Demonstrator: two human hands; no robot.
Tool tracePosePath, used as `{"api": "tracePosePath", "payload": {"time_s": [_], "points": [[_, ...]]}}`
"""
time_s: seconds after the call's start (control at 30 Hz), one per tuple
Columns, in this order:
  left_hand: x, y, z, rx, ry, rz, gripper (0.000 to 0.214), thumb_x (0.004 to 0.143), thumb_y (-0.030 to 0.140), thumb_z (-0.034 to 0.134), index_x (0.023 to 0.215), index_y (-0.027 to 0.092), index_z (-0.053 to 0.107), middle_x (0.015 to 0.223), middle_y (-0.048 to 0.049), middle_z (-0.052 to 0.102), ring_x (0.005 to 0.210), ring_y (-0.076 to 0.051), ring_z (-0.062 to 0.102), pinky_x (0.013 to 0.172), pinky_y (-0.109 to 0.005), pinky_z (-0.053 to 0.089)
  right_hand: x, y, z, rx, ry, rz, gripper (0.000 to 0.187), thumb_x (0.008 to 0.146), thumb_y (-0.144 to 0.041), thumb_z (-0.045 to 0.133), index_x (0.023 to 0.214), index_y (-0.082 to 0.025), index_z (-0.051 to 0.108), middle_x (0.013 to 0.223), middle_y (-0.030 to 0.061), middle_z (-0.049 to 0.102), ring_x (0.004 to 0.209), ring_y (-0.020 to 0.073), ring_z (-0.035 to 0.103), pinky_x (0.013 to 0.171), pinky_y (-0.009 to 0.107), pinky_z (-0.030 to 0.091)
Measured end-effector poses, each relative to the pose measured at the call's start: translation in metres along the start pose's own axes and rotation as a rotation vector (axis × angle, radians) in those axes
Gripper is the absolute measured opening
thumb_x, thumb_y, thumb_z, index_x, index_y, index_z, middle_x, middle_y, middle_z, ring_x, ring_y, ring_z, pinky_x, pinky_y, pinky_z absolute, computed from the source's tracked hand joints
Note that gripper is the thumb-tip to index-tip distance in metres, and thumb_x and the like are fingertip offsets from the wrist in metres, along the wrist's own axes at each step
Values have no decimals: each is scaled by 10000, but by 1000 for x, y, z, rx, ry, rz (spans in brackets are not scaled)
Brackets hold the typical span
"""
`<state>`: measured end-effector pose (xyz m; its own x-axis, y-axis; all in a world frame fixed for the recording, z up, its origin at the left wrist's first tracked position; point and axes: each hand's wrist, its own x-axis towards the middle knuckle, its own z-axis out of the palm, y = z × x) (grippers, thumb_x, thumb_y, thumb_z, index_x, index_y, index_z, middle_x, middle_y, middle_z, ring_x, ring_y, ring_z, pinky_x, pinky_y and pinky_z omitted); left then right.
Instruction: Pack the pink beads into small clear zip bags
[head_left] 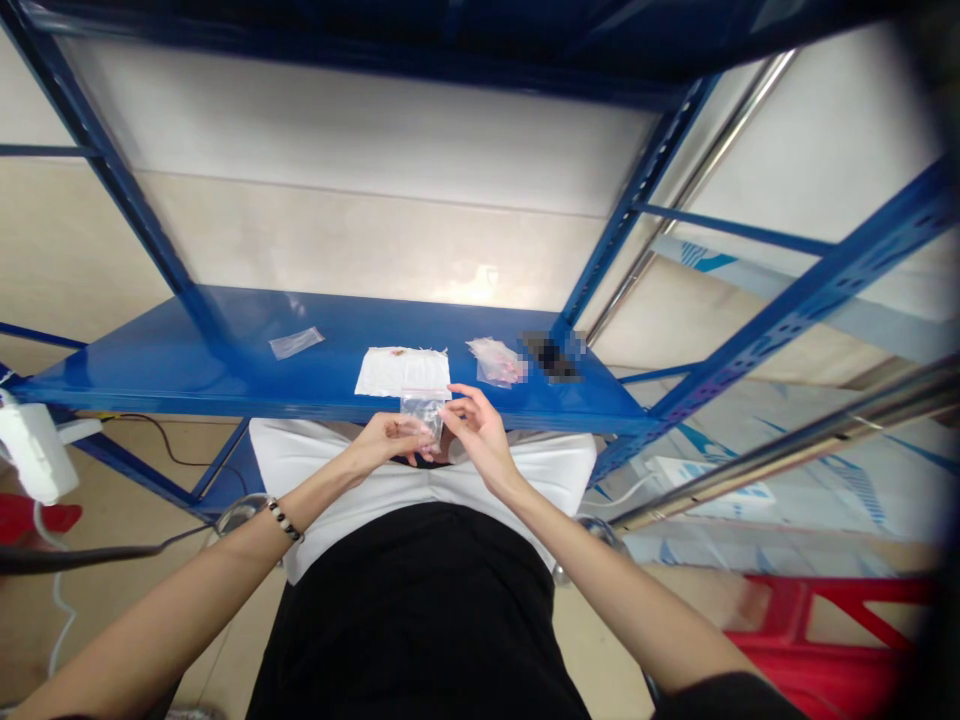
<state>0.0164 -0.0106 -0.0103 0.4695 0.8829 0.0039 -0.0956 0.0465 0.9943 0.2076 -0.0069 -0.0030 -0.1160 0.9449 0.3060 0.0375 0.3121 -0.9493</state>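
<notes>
A small clear zip bag [422, 408] is held between my two hands, just over the front edge of the blue shelf [225, 365]. My left hand [394, 438] grips its lower left part with curled fingers. At its right side, my right hand [476, 430] has thumb and fingers pinched on the bag's edge. What the bag contains, if anything, is too small to make out. Right behind it lies a white sheet [403, 372], with tiny reddish bits near its far edge.
On the shelf, a flat clear bag [296, 343] lies to the left and a pile of small clear bags [495, 362] to the right, beside a blurred-out dark item [553, 356]. Blue uprights frame both ends. A white power strip [37, 450] hangs at left; a red stool [817, 640] stands at right.
</notes>
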Motion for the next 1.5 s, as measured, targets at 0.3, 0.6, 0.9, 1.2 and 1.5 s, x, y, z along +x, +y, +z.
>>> {"api": "tracePosePath", "payload": {"time_s": [0.3, 0.6, 0.9, 1.2, 1.5], "points": [[5, -7, -11, -12, 224, 52, 391, 736, 470, 750, 892, 112, 723, 809, -103, 722, 725, -207, 675, 604, -273, 531, -1, 11, 2, -336, -243, -52, 214, 813, -384, 680, 766, -176, 700, 786, 49, 690, 724, 185, 618, 654, 279, 468], [-2, 5, -10, 34, 173, 113, 380, 806, 477, 683, 880, 107, 730, 797, -117, 735, 696, -199, 674, 585, -260, 514, -4, 3, -1, -383, -217, -160, 215, 827, -349, 672, 686, -188, 687, 764, 45, 684, 764, 190, 606, 725, 299, 462], [-1, 10, -18, 16, 340, 126, 325, 792, 440, 710, 862, 124, 723, 847, -110, 754, 676, -172, 684, 572, -224, 482, -1, 0, -2, -51, -387, 55, 320, 909, -456, 553, 837, -169, 678, 793, 45, 694, 742, 166, 640, 716, 282, 494], [-2, 7, -2, 69, 74, 43, 383, 836, 459, 659, 927, 89, 697, 948, -159, 744, 763, -235, 723, 578, -249, 502, 4, 0, -5, -6, -150, 99, 365, 859, -517, 592, 819, -165, 678, 721, 24, 655, 603, 136, 572, 567, 245, 456], [-3, 3, -3, 57, 278, 174, 295, 846, 417, 661, 851, 122, 660, 761, -65, 709, 641, -144, 649, 563, -222, 488, 0, -3, -5, -11, -167, 164, 346, 853, -494, 614, 820, -159, 694, 758, 42, 657, 678, 146, 566, 586, 237, 429]]}}
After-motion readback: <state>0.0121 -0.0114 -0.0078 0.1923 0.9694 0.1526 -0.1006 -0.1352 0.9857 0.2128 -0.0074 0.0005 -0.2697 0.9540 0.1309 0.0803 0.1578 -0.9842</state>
